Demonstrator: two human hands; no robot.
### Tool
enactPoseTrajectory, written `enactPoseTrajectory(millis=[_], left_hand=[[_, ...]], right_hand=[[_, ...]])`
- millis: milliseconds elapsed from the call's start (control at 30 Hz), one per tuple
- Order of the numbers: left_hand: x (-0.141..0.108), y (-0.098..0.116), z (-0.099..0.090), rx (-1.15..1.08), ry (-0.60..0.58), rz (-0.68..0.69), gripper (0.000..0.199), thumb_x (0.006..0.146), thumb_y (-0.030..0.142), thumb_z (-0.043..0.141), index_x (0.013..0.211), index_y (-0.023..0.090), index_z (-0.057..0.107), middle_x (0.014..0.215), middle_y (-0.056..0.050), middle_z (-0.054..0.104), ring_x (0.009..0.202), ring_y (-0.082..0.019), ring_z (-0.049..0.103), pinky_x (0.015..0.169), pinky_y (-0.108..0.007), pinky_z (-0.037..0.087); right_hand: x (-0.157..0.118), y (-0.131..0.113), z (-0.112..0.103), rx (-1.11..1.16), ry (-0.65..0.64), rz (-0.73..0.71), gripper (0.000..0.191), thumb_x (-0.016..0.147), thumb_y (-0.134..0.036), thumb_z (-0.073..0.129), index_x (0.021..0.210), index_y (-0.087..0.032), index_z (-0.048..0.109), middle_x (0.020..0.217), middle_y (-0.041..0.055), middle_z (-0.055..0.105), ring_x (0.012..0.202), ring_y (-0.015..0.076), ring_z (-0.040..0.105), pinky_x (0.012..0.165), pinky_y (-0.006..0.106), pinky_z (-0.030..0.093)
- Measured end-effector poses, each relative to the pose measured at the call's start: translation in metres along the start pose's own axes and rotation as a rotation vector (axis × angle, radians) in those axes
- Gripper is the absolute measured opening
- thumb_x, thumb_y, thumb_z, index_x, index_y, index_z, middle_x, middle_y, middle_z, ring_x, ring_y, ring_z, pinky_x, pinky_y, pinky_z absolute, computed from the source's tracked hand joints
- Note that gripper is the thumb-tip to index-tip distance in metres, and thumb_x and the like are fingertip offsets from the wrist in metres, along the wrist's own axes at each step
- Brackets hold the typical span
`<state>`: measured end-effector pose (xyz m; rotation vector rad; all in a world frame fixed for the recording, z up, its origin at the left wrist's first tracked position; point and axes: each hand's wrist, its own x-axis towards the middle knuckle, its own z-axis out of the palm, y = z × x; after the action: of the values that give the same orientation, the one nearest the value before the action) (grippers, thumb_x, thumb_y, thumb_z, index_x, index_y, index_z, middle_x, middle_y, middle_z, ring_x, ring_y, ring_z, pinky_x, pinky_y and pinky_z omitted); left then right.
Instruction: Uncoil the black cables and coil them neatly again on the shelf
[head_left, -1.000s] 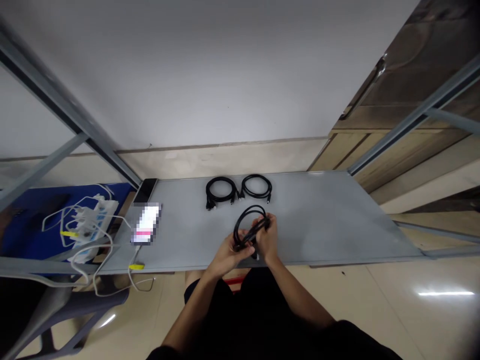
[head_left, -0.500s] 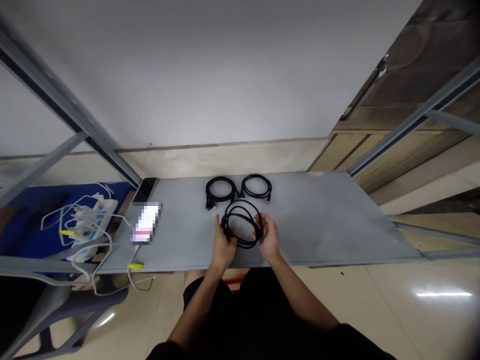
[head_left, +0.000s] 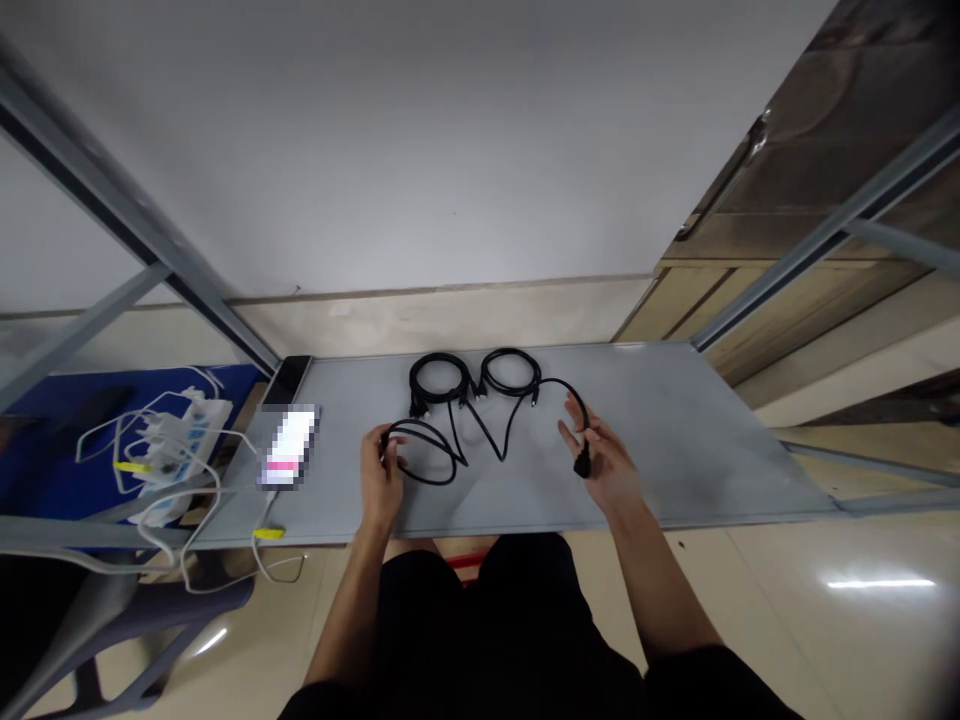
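Observation:
A black cable (head_left: 501, 452) stretches between my hands over the grey shelf board. My left hand (head_left: 381, 482) grips its looped part, with loose turns hanging out to the right. On the other side my right hand (head_left: 606, 462) pinches the cable near its black plug end, some fingers spread. From there the cable arches back to the left and dips in a V shape. Behind it lie two coiled black cables, the left coil (head_left: 412, 378) and the right coil (head_left: 511, 351), side by side near the wall.
A phone with a blurred bright screen (head_left: 292, 440) and a dark phone (head_left: 289, 381) lie on the board's (head_left: 720, 450) left. Beyond that edge, a white power strip (head_left: 202, 440) with tangled white cords sits on a blue surface. Grey metal posts (head_left: 142, 235) frame both sides.
My hands have moved apart, left hand leftward and right hand rightward. The cable between them, a round coil before, is now partly unwound and drawn out. The two coils behind stay put.

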<state>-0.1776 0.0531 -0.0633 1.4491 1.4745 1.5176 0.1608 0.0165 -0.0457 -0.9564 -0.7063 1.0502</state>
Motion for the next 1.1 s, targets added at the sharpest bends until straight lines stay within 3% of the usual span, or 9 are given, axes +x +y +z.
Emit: enactPoseTrajectory(millis=[133, 200, 333, 467, 600, 767, 1100], left_hand=[[0.006, -0.003, -0.013, 0.189, 0.086, 0.114, 0.048, 0.096, 0.051, 0.069, 0.134, 0.022, 0.073, 0.107, -0.011, 0.071, 0.099, -0.025, 0.070, 0.093, -0.043, 0.061], [0.007, -0.004, -0.018, 0.185, 0.056, 0.086, 0.050, 0.095, 0.048, 0.072, 0.139, 0.023, 0.071, 0.101, -0.009, 0.077, 0.098, -0.026, 0.074, 0.099, -0.044, 0.060], [0.009, 0.001, -0.021, 0.101, 0.057, -0.005, 0.044, 0.097, 0.051, 0.068, 0.130, 0.023, 0.073, 0.111, -0.010, 0.083, 0.111, -0.028, 0.077, 0.105, -0.043, 0.058], [0.012, 0.009, -0.016, -0.109, 0.005, -0.109, 0.049, 0.097, 0.065, 0.064, 0.117, 0.021, 0.070, 0.116, -0.014, 0.081, 0.111, -0.028, 0.078, 0.100, -0.046, 0.062], [0.015, 0.014, -0.008, -0.284, -0.079, -0.232, 0.060, 0.087, 0.075, 0.071, 0.110, 0.020, 0.068, 0.122, -0.018, 0.079, 0.118, -0.031, 0.077, 0.102, -0.050, 0.061], [0.012, 0.019, 0.002, -0.377, -0.157, -0.373, 0.061, 0.078, 0.076, 0.079, 0.103, 0.021, 0.067, 0.130, -0.017, 0.077, 0.119, -0.032, 0.076, 0.103, -0.049, 0.060], [0.013, 0.024, 0.006, -0.328, -0.162, -0.358, 0.058, 0.078, 0.070, 0.081, 0.104, 0.019, 0.072, 0.096, -0.006, 0.076, 0.090, -0.020, 0.074, 0.087, -0.037, 0.063]], right_hand=[[0.002, -0.013, -0.004, -0.010, -0.127, -0.096, 0.030, 0.076, -0.060, 0.079, 0.077, -0.031, 0.071, 0.164, 0.0014, 0.057, 0.163, 0.0335, 0.036, 0.128, 0.064, 0.032], [0.004, -0.018, -0.004, -0.004, -0.140, -0.116, 0.032, 0.074, -0.064, 0.078, 0.081, -0.033, 0.073, 0.165, 0.0002, 0.056, 0.164, 0.0336, 0.034, 0.127, 0.064, 0.032], [0.007, -0.021, -0.006, -0.006, -0.121, -0.161, 0.034, 0.074, -0.066, 0.077, 0.096, -0.040, 0.076, 0.165, -0.0028, 0.056, 0.164, 0.0324, 0.034, 0.127, 0.063, 0.030], [0.007, -0.021, -0.006, 0.035, -0.079, -0.178, 0.036, 0.072, -0.064, 0.080, 0.098, -0.040, 0.076, 0.162, -0.0007, 0.058, 0.165, 0.0312, 0.032, 0.130, 0.062, 0.025], [0.006, -0.021, -0.006, 0.040, -0.099, -0.157, 0.036, 0.071, -0.063, 0.082, 0.095, -0.038, 0.076, 0.157, 0.0020, 0.064, 0.167, 0.0300, 0.027, 0.133, 0.060, 0.019], [0.005, -0.017, -0.010, -0.028, -0.125, -0.138, 0.049, 0.072, -0.069, 0.079, 0.109, -0.037, 0.075, 0.159, 0.0058, 0.062, 0.166, 0.0317, 0.029, 0.133, 0.060, 0.021], [0.008, 0.013, -0.028, -0.130, -0.131, -0.070, 0.063, 0.077, -0.074, 0.077, 0.128, -0.038, 0.073, 0.162, 0.0059, 0.060, 0.165, 0.0326, 0.033, 0.132, 0.056, 0.029]])
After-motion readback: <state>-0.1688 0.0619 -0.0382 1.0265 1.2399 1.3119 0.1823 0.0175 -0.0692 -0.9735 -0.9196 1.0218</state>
